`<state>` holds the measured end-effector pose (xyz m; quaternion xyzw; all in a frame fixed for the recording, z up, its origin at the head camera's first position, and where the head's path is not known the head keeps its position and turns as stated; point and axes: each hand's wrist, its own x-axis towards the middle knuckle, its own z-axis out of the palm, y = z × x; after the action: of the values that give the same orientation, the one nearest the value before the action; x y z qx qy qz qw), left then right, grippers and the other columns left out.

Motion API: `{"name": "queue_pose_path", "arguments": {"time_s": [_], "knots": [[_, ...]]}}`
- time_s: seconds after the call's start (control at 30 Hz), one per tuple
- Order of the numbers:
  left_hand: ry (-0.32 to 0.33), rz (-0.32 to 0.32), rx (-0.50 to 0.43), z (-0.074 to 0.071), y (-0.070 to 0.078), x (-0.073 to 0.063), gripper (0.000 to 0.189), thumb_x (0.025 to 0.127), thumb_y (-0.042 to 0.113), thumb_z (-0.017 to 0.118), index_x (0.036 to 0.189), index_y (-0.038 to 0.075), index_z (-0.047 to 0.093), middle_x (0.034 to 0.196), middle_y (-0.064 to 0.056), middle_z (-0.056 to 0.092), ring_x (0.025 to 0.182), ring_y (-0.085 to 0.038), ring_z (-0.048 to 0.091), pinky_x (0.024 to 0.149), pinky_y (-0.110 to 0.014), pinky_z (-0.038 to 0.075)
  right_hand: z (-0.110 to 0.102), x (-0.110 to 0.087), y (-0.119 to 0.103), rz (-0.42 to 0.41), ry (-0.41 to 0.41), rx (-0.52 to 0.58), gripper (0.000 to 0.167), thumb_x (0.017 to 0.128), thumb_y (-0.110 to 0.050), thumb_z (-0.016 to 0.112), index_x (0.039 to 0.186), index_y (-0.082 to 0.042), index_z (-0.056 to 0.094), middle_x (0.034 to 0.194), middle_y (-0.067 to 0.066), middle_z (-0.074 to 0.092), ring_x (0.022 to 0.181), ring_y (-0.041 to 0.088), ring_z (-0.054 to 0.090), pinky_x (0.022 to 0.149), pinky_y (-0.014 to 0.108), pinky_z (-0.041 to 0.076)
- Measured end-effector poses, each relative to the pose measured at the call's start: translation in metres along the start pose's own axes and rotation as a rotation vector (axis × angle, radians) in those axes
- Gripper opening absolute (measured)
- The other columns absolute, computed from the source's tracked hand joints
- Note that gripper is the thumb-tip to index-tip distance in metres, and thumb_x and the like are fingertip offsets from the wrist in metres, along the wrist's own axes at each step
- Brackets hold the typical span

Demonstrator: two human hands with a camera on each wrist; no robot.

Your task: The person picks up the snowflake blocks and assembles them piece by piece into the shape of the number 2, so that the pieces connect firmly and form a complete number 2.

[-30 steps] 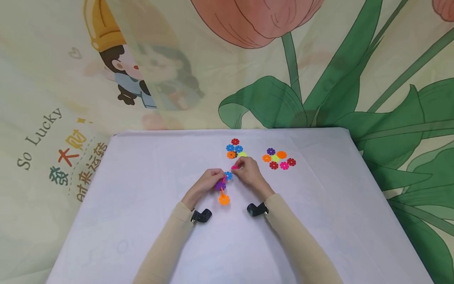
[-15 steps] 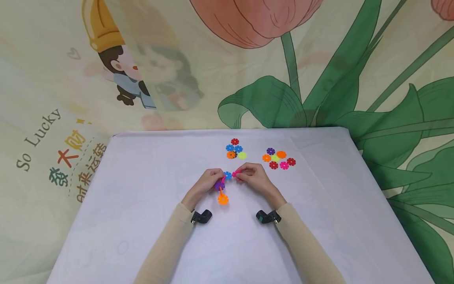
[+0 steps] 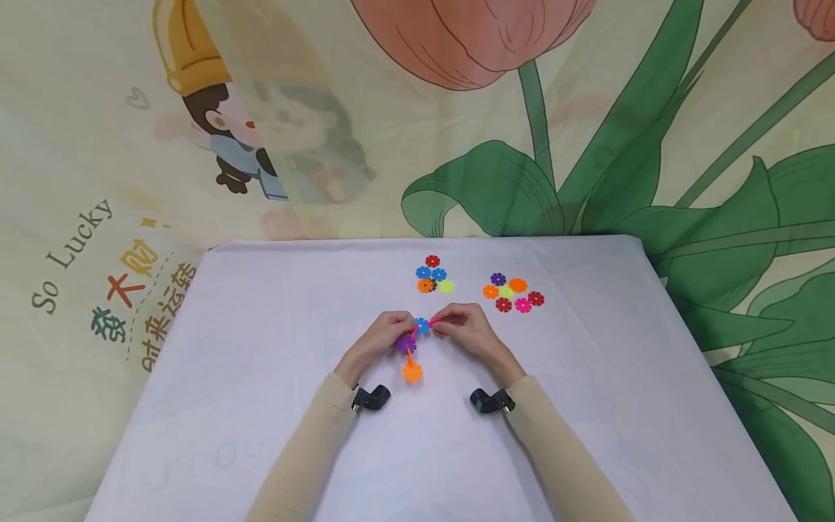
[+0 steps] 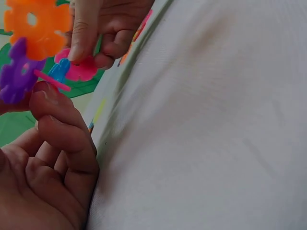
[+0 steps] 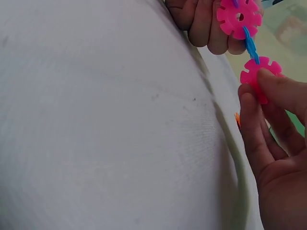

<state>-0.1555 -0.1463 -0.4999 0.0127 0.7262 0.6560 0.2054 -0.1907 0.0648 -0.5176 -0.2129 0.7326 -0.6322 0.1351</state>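
My left hand [image 3: 378, 337] pinches a short chain of notched plastic snowflake discs. Its orange disc [image 3: 412, 373] hangs lowest, joined to a purple disc [image 4: 15, 79]. Above these come a pink disc [image 5: 228, 15] and a blue disc [image 3: 422, 326]. Between thumb and fingers, my right hand [image 3: 471, 332] grips another pink snowflake disc [image 5: 248, 75]. In the right wrist view this disc meets the lower end of the blue disc edge-on, their slots lined up. Both hands are close together over the table, and fingertips cover part of the discs.
Beyond the hands on the white-covered table [image 3: 261, 362] lie two loose groups of discs. One holds a red disc [image 3: 433, 261] with blue, orange and yellow-green ones. Farther right, a purple disc [image 3: 499, 279] lies among orange, red, pink and yellow-green discs.
My right hand has drawn back a little toward the body, turning the pink disc and bringing it against the blue one. The left hand has stayed nearly in place with the chain.
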Motion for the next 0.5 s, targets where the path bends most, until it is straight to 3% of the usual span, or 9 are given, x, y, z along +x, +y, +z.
{"name": "queue_pose_path", "arguments": {"time_s": [0.17, 0.27, 0.4, 0.5], "knots": [[0.015, 0.028, 0.016, 0.003, -0.002, 0.001, 0.025, 0.099, 0.007, 0.052, 0.076, -0.001, 0.057, 0.063, 0.001, 0.052, 0.056, -0.010, 0.044, 0.054, -0.021, 0.034, 0.003, -0.001, 0.000, -0.038, 0.035, -0.026, 0.007, 0.085, 0.001, 0.074, 0.091, 0.003, 0.075, 0.084, 0.013, 0.072, 0.073, 0.021, 0.065, 0.070, 0.024, 0.054], [0.051, 0.028, 0.031, 0.004, -0.002, 0.000, 0.025, 0.099, 0.008, 0.053, 0.076, -0.001, 0.058, 0.063, 0.001, 0.052, 0.056, -0.010, 0.042, 0.053, -0.021, 0.031, 0.004, 0.000, 0.000, -0.018, 0.011, -0.038, 0.010, 0.086, -0.003, 0.075, 0.093, 0.003, 0.075, 0.086, 0.012, 0.072, 0.074, 0.019, 0.065, 0.070, 0.024, 0.053], [0.087, 0.010, 0.042, 0.006, 0.000, -0.002, 0.026, 0.099, 0.011, 0.053, 0.075, 0.002, 0.057, 0.063, 0.001, 0.052, 0.055, -0.012, 0.043, 0.052, -0.022, 0.029, -0.004, 0.009, 0.000, 0.111, -0.072, -0.001, 0.022, 0.088, -0.011, 0.074, 0.107, 0.001, 0.073, 0.097, 0.012, 0.073, 0.079, 0.022, 0.069, 0.073, 0.027, 0.056], [0.099, 0.001, 0.040, 0.006, 0.002, -0.003, 0.027, 0.100, 0.012, 0.052, 0.074, 0.005, 0.055, 0.062, 0.001, 0.051, 0.055, -0.012, 0.043, 0.052, -0.022, 0.029, -0.013, 0.022, -0.001, 0.206, -0.015, -0.048, 0.029, 0.092, -0.019, 0.071, 0.116, -0.003, 0.071, 0.101, 0.011, 0.071, 0.080, 0.024, 0.067, 0.069, 0.026, 0.055]]}}
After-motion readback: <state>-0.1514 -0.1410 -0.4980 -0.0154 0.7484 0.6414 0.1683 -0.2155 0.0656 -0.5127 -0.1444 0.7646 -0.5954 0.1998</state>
